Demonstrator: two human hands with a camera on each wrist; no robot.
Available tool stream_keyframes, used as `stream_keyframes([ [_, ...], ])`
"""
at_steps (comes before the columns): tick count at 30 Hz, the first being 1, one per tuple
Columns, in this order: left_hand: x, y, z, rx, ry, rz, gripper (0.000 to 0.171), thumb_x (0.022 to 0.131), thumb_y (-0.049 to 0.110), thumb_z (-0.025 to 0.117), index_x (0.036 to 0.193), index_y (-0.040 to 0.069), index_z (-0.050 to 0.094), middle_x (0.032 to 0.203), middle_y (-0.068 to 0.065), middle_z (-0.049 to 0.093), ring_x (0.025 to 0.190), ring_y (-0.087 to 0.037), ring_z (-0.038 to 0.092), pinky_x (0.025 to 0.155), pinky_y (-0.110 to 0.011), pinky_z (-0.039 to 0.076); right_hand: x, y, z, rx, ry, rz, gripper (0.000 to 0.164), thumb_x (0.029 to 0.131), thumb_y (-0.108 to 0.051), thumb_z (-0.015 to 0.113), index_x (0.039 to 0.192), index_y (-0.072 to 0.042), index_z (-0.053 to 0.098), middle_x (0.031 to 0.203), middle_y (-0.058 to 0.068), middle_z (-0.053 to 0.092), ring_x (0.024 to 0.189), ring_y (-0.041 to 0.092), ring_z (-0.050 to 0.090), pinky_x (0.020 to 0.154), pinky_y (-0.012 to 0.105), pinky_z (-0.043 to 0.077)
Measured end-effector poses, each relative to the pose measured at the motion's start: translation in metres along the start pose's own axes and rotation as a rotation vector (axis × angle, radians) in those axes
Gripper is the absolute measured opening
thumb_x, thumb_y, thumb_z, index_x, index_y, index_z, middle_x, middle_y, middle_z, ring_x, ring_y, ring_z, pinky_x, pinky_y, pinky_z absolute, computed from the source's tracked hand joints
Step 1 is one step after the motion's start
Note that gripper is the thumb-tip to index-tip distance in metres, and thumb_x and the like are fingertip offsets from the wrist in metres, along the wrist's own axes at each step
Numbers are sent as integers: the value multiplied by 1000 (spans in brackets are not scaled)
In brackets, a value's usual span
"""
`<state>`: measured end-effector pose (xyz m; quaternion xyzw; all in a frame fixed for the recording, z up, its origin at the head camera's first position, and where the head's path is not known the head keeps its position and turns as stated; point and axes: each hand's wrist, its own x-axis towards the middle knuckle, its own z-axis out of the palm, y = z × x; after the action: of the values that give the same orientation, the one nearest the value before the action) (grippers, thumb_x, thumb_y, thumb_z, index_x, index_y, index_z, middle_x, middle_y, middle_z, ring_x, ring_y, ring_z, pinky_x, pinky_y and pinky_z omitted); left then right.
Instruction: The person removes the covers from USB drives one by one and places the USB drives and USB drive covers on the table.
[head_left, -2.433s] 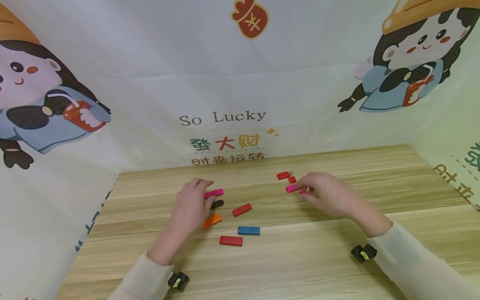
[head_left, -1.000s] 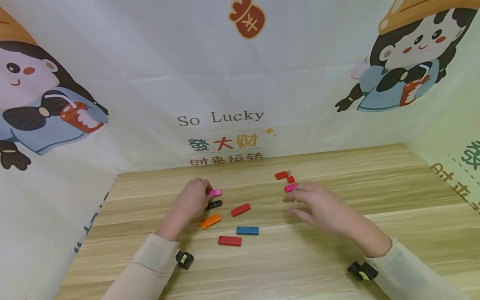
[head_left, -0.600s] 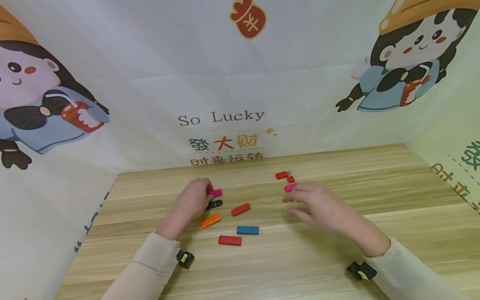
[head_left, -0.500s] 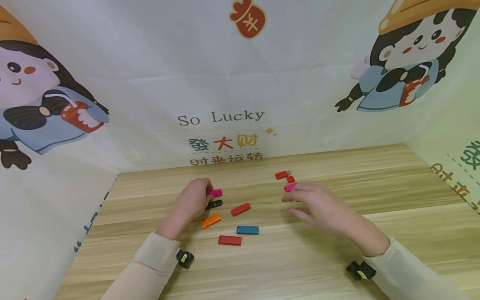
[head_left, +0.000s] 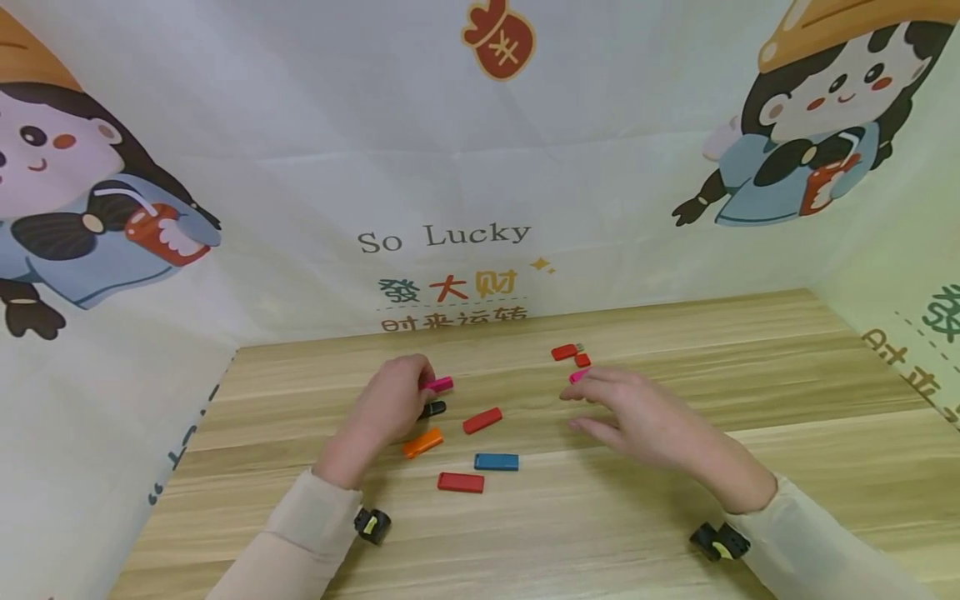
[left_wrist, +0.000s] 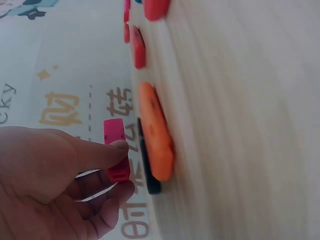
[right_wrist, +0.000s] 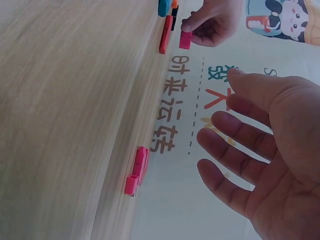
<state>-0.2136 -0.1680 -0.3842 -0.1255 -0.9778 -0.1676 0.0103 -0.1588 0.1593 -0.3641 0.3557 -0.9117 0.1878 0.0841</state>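
Note:
My left hand [head_left: 384, 408] pinches a pink USB stick [left_wrist: 114, 131] between thumb and fingers, lifted above the tabletop in the left wrist view. A black USB stick [head_left: 433, 409] and an orange one [head_left: 423, 443] lie close below that hand. My right hand [head_left: 637, 417] hovers with spread, relaxed fingers and holds nothing. Just beyond its fingertips lies another pink USB stick [head_left: 577, 377], partly hidden by the hand; the right wrist view shows a pink piece [right_wrist: 131, 185] at its near end. Behind it is a red USB stick [head_left: 564, 352] with its metal plug bare, its red cap [head_left: 582, 360] beside it.
On the wooden table [head_left: 600, 533] also lie a red USB stick [head_left: 482, 420], a blue one [head_left: 497, 462] and a second red one [head_left: 461, 482], between the hands. A printed cloth [head_left: 315, 167] hangs behind the table and along its sides.
My right hand has let go of a small pink piece and opened. My left hand has gripped the pink USB stick and just now moved it slightly to the right.

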Motion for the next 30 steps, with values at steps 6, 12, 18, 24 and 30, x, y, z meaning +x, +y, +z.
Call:
stream_keyframes([
  [6,-5,16,-5,-25,23,32,14,87,15,72,90,11,59,80,0,55,71,-19,51,64,-29,46,3,-3,-1,13,-7,14,37,90,-32,68,122,-15,64,122,-3,62,116,17,56,97,38,46],
  [12,-10,31,-8,-33,60,75,12,87,11,72,88,11,60,82,1,56,74,-18,51,68,-29,48,6,-5,-1,24,0,14,39,91,-36,65,124,-15,62,122,-4,61,113,14,57,95,36,47],
  [18,-17,48,-12,-31,81,119,11,87,10,70,92,10,61,85,0,57,76,-17,51,71,-29,48,11,-7,0,28,14,-5,40,91,-36,66,124,-14,61,120,-4,62,104,10,59,90,32,49],
  [24,-22,62,-13,-44,96,147,10,87,9,70,91,10,61,85,1,56,75,-15,51,70,-28,49,15,-8,2,13,21,-6,40,92,-37,64,125,-14,61,120,-4,62,104,10,59,90,32,48],
  [30,-25,72,-8,-40,122,195,9,87,11,70,90,11,62,83,2,56,73,-13,51,67,-25,48,19,-9,4,24,16,3,41,92,-39,64,125,-15,61,120,-5,62,104,10,60,90,32,48],
])
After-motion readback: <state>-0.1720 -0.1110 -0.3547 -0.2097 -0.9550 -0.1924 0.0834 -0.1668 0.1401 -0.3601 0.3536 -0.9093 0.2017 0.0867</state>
